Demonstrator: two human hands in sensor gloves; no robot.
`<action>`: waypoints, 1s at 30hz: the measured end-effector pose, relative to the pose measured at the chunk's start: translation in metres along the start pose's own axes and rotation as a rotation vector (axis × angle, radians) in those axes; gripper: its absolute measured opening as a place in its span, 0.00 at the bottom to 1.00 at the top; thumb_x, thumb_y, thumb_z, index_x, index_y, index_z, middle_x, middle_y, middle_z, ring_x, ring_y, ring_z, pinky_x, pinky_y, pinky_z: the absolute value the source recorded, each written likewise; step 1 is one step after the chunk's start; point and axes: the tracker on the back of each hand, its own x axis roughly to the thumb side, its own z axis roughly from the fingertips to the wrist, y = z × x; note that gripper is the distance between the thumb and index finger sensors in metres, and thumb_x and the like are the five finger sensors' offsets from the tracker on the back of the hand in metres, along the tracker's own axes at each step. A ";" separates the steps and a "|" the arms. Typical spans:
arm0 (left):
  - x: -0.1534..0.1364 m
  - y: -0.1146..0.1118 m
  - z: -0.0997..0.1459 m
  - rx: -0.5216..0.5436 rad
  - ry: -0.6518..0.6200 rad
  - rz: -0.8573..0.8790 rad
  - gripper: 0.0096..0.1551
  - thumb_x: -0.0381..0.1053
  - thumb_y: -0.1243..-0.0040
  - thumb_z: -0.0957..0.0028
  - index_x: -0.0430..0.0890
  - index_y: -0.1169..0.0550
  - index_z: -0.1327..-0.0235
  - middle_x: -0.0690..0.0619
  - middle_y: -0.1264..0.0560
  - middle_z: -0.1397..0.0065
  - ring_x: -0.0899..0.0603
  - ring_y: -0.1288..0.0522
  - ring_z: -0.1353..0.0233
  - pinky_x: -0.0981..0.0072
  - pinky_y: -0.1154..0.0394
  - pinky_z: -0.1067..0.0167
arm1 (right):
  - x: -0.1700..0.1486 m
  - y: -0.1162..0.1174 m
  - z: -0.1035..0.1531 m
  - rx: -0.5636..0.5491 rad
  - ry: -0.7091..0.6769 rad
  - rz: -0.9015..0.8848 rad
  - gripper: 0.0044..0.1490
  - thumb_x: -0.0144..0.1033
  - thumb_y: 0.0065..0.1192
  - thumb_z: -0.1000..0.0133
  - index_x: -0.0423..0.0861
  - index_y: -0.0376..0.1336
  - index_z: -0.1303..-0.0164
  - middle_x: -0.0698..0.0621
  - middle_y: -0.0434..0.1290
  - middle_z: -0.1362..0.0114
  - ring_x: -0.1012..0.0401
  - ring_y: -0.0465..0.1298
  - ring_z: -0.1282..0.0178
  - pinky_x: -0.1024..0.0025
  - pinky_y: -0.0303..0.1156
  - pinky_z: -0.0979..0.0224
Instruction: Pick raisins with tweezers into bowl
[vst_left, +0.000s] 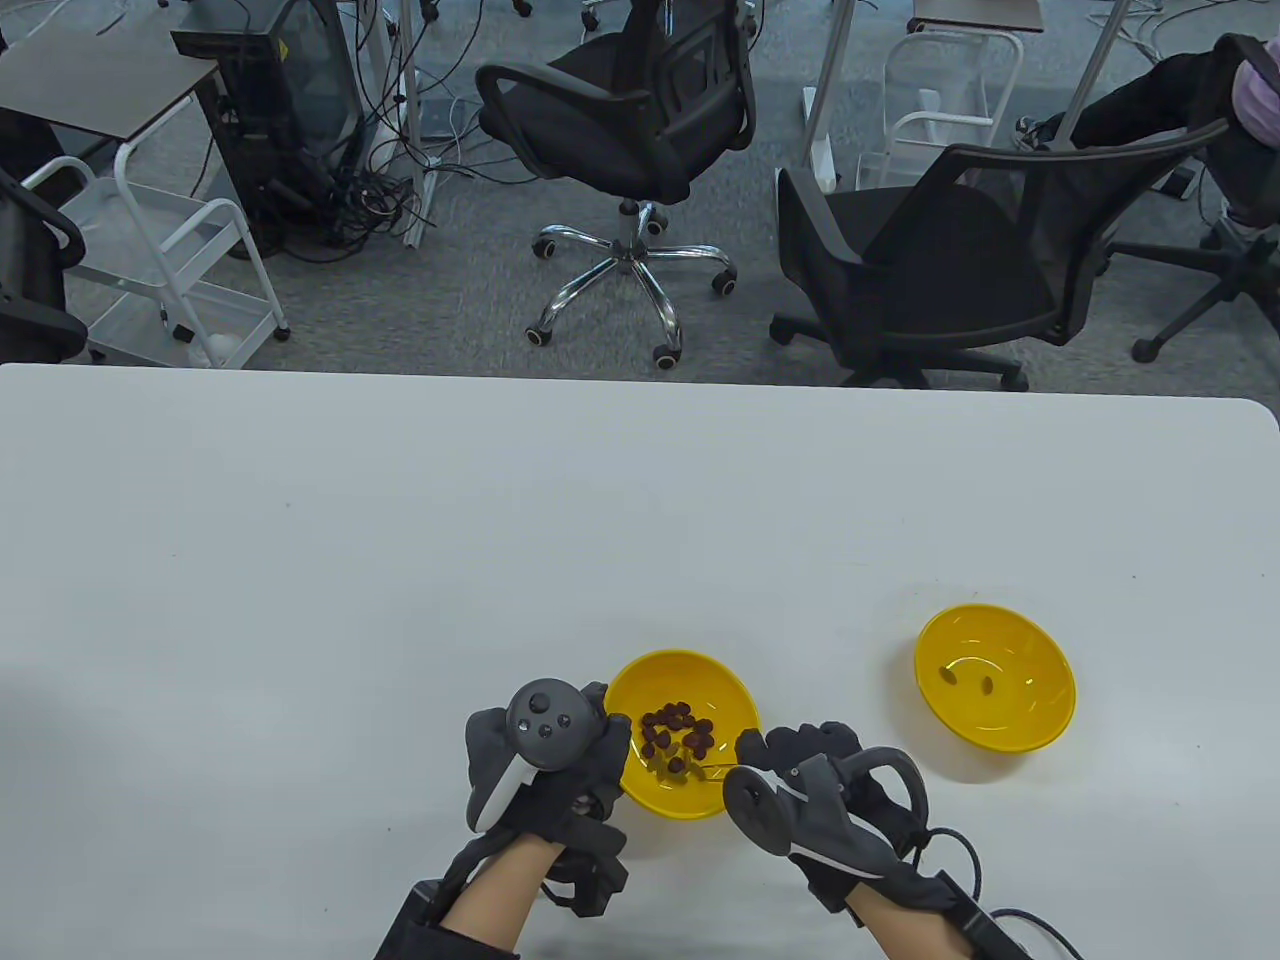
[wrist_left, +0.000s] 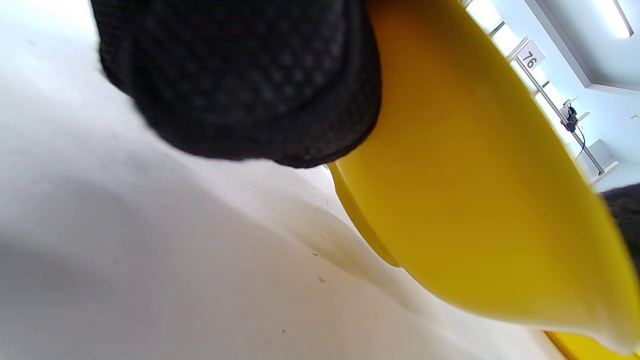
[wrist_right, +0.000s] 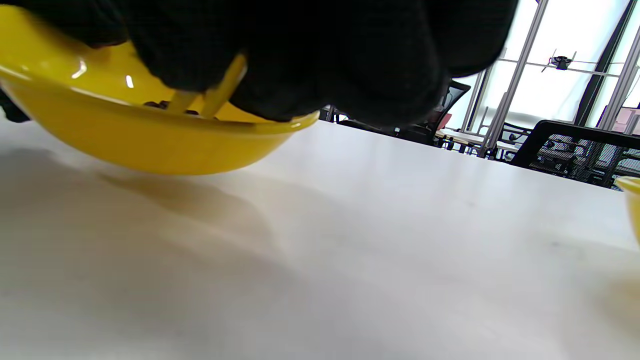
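My right hand (vst_left: 815, 790) pinches a pair of yellow tweezers (vst_left: 712, 768). In the right wrist view my gloved fingers (wrist_right: 320, 55) close around the two yellow arms (wrist_right: 220, 92), which slant down over the rim into the near bowl (vst_left: 683, 733). From above, the thin tips reach leftward from my fingertips and end among the raisins (vst_left: 678, 732), a loose dark cluster lying on the floor of that bowl. I cannot tell whether the tips have hold of a raisin; they are too fine to make out.

My left hand (vst_left: 545, 765) rests against the left side of the same bowl. In the left wrist view one black gloved finger (wrist_left: 240, 80) presses on the bowl's yellow outer wall (wrist_left: 475, 200), with the bowl's foot on the table just below it. How the rest of my left fingers curl I cannot say, since the tracker hides them from above.

The near bowl sits between my two hands at the near edge of the white table (vst_left: 400, 560). The second yellow bowl (vst_left: 994, 690) stands apart to the right and a little farther from me, with two small dark pieces lying inside it. Beyond the table, two black office chairs (vst_left: 640, 130) stand on grey carpet, and a white trolley (vst_left: 170, 260) stands to the left.
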 end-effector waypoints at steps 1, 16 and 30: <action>0.000 0.000 0.000 0.000 -0.001 -0.003 0.31 0.49 0.55 0.40 0.28 0.35 0.33 0.47 0.13 0.69 0.53 0.15 0.76 0.51 0.19 0.50 | 0.001 0.000 0.000 -0.001 0.001 0.003 0.30 0.45 0.65 0.52 0.46 0.76 0.43 0.51 0.79 0.53 0.61 0.81 0.61 0.48 0.71 0.34; 0.001 -0.002 0.000 0.004 -0.008 -0.001 0.31 0.49 0.55 0.40 0.28 0.35 0.33 0.47 0.13 0.69 0.53 0.14 0.76 0.51 0.19 0.50 | -0.005 -0.007 0.002 -0.084 0.037 -0.006 0.28 0.44 0.65 0.52 0.46 0.77 0.45 0.52 0.79 0.53 0.61 0.81 0.61 0.49 0.70 0.33; -0.001 0.001 0.000 0.011 0.004 0.000 0.31 0.48 0.55 0.40 0.28 0.35 0.33 0.47 0.13 0.69 0.53 0.15 0.76 0.51 0.19 0.50 | -0.056 -0.029 0.006 -0.183 0.226 -0.160 0.28 0.43 0.66 0.52 0.46 0.77 0.45 0.52 0.79 0.53 0.61 0.80 0.61 0.48 0.70 0.33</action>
